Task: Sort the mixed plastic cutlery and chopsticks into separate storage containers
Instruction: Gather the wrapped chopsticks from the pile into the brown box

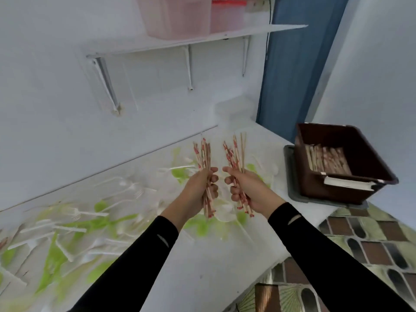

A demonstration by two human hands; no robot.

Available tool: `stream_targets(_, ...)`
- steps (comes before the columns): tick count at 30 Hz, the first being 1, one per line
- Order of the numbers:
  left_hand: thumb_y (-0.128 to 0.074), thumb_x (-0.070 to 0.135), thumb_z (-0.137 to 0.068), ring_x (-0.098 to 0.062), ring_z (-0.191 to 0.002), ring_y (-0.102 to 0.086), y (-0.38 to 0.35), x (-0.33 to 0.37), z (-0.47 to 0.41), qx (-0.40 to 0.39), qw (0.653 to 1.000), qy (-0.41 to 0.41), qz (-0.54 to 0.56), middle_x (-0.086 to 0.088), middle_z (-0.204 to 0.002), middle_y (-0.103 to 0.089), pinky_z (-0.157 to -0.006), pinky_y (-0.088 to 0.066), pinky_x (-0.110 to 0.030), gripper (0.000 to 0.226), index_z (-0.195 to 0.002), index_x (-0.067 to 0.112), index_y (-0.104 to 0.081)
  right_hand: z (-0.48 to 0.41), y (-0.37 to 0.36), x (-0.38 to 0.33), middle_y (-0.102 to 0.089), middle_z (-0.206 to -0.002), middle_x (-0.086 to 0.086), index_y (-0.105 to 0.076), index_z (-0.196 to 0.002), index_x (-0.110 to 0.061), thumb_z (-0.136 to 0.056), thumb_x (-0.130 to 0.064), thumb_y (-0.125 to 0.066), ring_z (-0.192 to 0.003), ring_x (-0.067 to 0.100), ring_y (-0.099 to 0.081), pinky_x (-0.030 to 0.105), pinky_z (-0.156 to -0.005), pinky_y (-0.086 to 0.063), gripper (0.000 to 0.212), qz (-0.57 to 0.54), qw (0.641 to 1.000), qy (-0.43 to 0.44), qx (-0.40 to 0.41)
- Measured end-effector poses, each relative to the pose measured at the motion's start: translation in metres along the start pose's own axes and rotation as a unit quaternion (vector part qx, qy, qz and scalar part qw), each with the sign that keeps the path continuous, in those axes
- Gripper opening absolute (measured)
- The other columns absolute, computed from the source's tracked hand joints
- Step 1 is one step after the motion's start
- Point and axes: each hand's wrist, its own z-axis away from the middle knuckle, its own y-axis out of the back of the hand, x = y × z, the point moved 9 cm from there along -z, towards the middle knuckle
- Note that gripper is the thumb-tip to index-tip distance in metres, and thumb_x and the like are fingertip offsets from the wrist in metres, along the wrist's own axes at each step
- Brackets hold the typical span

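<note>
Two arms in black sleeves reach out over a white counter. To the right of the counter, down low, is a floor with brown and green tiles. The left hand has its fingers curled tight round a bunch of chopsticks in red and tan paper wraps. The right hand grips a second bunch the same way. Both bunches stand up, with their tops leaning a little away from each other. The two hands are close, with thumbs nearly touching, and they are up in the air above the counter. Under them and off to the left lies a big messy pile of plastic cutlery, white forks and green spoons all mixed up. Farther back on the right sits a brown bin on a grey tray. More chopsticks lie inside the bin. Behind it is a blue panel. High on the white wall is a shelf with a pink box and a box with a red lid.
</note>
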Motion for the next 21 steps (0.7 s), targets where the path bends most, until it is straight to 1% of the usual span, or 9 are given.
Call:
stream_targets(5,-0.046,0.021,-0.104,-0.013,-0.053,-0.053,-0.085,0.015,-0.037,-0.043,0.999,-0.028,0.013,0.000,-0.069,-0.054,-0.048,-0.047,-0.023,0.017,-0.112,0.009,-0.055,-0.007,0.060,-0.052,-0.053,-0.063,0.000,-0.062,-0.116,-0.010,-0.099,-0.023,-0.058,-0.039,0.010,-0.035,0.018,-0.036,-0.031,0.022,0.002,0.999,0.033,0.032)
stream_targets(9,-0.043,0.026,-0.105,-0.011,-0.051,-0.045,-0.169,0.017,-0.066,-0.071,0.997,-0.040,-0.012,0.001,-0.058,-0.037,-0.066,-0.058,-0.027,0.021,-0.107,0.008,-0.054,-0.015,0.138,-0.098,-0.054,-0.065,0.001,-0.061,-0.109,-0.012,-0.097,-0.024,-0.060,-0.042,0.010,-0.036,0.020,-0.038,-0.032,0.017,-0.007,0.995,0.071,0.064)
stream_targets(10,-0.042,0.029,-0.105,-0.010,-0.050,-0.042,-0.186,0.016,-0.072,-0.074,0.996,-0.044,-0.030,0.001,-0.055,-0.035,-0.067,-0.058,-0.026,0.023,-0.107,0.008,-0.052,-0.016,0.155,-0.106,-0.054,-0.065,0.001,-0.060,-0.109,-0.012,-0.097,-0.024,-0.060,-0.042,0.011,-0.036,0.021,-0.038,-0.032,0.017,-0.007,0.994,0.079,0.072)
stream_targets(13,-0.042,0.043,-0.103,-0.007,-0.045,-0.035,-0.241,0.012,-0.095,-0.092,0.992,-0.054,-0.064,0.006,-0.051,-0.032,-0.047,-0.042,-0.019,0.033,-0.107,0.011,-0.049,-0.021,0.216,-0.125,-0.053,-0.062,0.000,-0.057,-0.110,-0.013,-0.097,-0.023,-0.060,-0.042,0.010,-0.037,0.022,-0.037,-0.033,0.016,-0.015,0.988,0.098,0.120)
stream_targets(16,-0.037,0.060,-0.099,-0.007,-0.041,-0.031,-0.287,-0.003,-0.118,-0.127,0.991,-0.006,-0.052,0.005,-0.050,-0.033,-0.039,-0.029,-0.018,0.046,-0.102,0.015,-0.048,-0.024,0.272,-0.133,-0.052,-0.063,0.000,-0.056,-0.109,-0.016,-0.098,-0.025,-0.059,-0.044,0.010,-0.039,0.023,-0.038,-0.036,0.015,-0.033,0.976,0.121,0.176)
stream_targets(18,-0.031,0.055,-0.100,-0.009,-0.039,-0.031,-0.307,-0.018,-0.134,-0.136,0.990,0.021,-0.033,0.003,-0.049,-0.034,-0.039,-0.029,-0.019,0.045,-0.097,0.013,-0.048,-0.029,0.297,-0.131,-0.062,-0.073,0.009,-0.058,-0.111,-0.013,-0.099,-0.027,-0.056,-0.055,0.019,-0.053,0.035,-0.053,-0.054,0.019,-0.019,0.972,0.122,0.202)
stream_targets(19,-0.031,0.049,-0.102,-0.010,-0.040,-0.033,-0.312,-0.026,-0.139,-0.129,0.991,0.031,-0.035,0.003,-0.050,-0.036,-0.040,-0.031,-0.021,0.040,-0.095,0.013,-0.048,-0.034,0.307,-0.126,-0.066,-0.084,0.015,-0.060,-0.112,-0.011,-0.099,-0.027,-0.053,-0.068,0.026,-0.061,0.045,-0.071,-0.060,0.021,-0.004,0.969,0.113,0.219)
stream_targets(20,-0.032,0.041,-0.103,-0.010,-0.042,-0.036,-0.319,-0.036,-0.147,-0.122,0.991,0.036,-0.045,0.003,-0.051,-0.040,-0.044,-0.034,-0.022,0.034,-0.094,0.012,-0.050,-0.037,0.318,-0.121,-0.069,-0.095,0.018,-0.062,-0.111,-0.010,-0.100,-0.026,-0.050,-0.082,0.030,-0.066,0.050,-0.087,-0.057,0.023,0.020,0.965,0.098,0.241)
stream_targets(21,-0.035,0.032,-0.103,-0.011,-0.046,-0.041,-0.322,-0.043,-0.151,-0.112,0.991,0.030,-0.071,0.002,-0.053,-0.044,-0.048,-0.038,-0.023,0.028,-0.092,0.012,-0.052,-0.042,0.326,-0.116,-0.070,-0.101,0.019,-0.064,-0.109,-0.009,-0.101,-0.026,-0.047,-0.093,0.032,-0.068,0.050,-0.093,-0.054,0.025,0.042,0.962,0.084,0.257)
